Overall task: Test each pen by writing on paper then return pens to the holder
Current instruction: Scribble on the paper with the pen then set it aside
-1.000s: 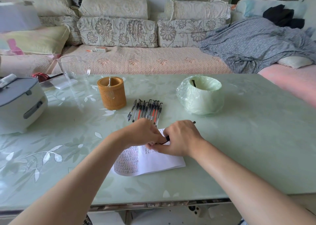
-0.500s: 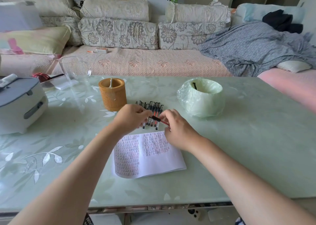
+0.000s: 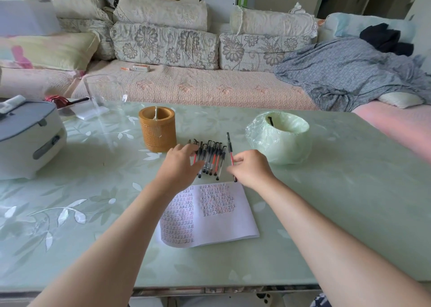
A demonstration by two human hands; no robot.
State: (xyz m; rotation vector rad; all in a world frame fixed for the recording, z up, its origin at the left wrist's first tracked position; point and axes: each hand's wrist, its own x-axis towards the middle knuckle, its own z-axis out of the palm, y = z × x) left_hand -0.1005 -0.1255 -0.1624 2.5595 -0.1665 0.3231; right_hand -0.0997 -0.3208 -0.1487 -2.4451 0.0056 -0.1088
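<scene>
Half a second ago both hands met on one pen above the row; now they have parted, and the pen has gone with the right hand alone while the left has dropped toward the pens on the table (image 3: 338, 190).

At the far left stands a grey and white rice cooker (image 3: 28, 138), with a clear glass (image 3: 105, 92) behind it near the table's far edge. Next comes the brown holder (image 3: 157, 128), upright, just left of the pens and apart from them. The left hand (image 3: 182, 164) lies spread with relaxed fingers, gripping nothing, over the left end of the row of pens (image 3: 211, 158). It seems to touch the nearest ones, though the view does not settle that. The pens lie side by side, tips toward the person, between the holder and the bin. Just near of them lies the paper (image 3: 210, 215), flat and covered in blocks of small written marks.

To the right of the row, the red pen (image 3: 230, 150) is tilted up off the table, pinched low on its barrel by the curled fingers of the right hand (image 3: 253, 170). Further right sits a round bin (image 3: 278, 141) lined with a pale green bag. Behind it, a grey blanket (image 3: 349, 73) lies heaped on the sofa (image 3: 198, 87).
</scene>
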